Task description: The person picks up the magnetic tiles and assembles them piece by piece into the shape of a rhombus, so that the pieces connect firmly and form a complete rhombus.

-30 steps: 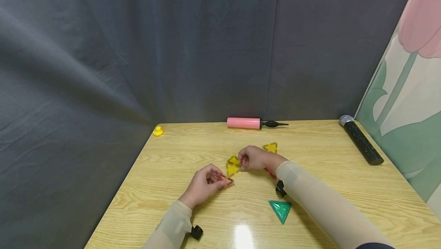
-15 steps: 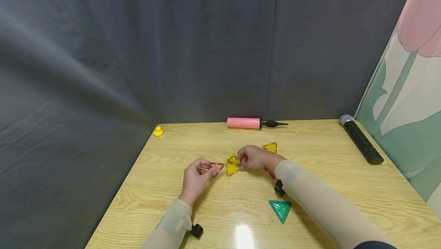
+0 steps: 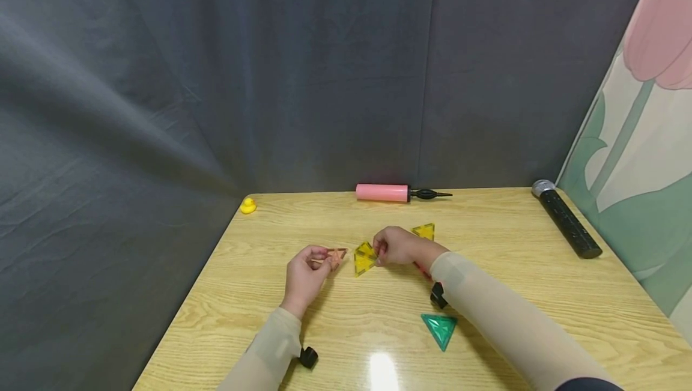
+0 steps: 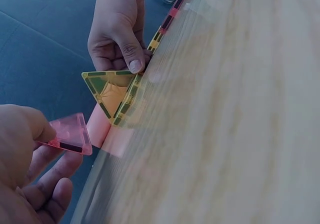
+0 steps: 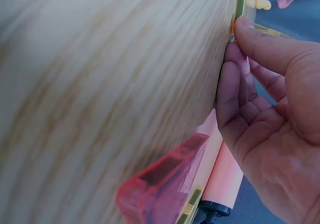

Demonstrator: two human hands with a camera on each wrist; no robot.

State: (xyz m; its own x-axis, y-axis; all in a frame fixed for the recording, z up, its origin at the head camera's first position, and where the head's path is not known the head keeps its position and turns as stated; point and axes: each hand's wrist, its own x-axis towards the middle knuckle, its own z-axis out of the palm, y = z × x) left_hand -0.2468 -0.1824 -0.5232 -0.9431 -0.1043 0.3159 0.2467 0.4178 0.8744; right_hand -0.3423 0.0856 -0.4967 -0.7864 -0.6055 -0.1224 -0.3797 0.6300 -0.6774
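My left hand [image 3: 304, 277] pinches a translucent pink triangular magnetic tile [image 4: 70, 131] between thumb and fingers, above the table. Just right of it are yellow triangular magnetic tiles [image 3: 364, 260]; in the left wrist view one yellow triangle [image 4: 107, 91] stands up from another lying on the table. My right hand [image 3: 399, 247] pinches the yellow tiles' right corner with thumb and fingertips. The pink tile is apart from the yellow ones. Behind my right wrist lie another yellow tile [image 3: 425, 231] and a red tile [image 5: 165, 184], both partly covered in the head view.
A green triangular tile [image 3: 440, 330] lies nearer me on the wooden table [image 3: 232, 319]. Along the back edge are a yellow rubber duck [image 3: 248, 206] and a pink hand pump [image 3: 382, 193]. A black microphone [image 3: 567, 223] lies at the right. A dark curtain [image 3: 324, 78] hangs behind.
My left hand has moved away from me and leftward with the pink tile, from the front of the yellow tiles to their left side, and turned it. My right hand has stayed nearly still.
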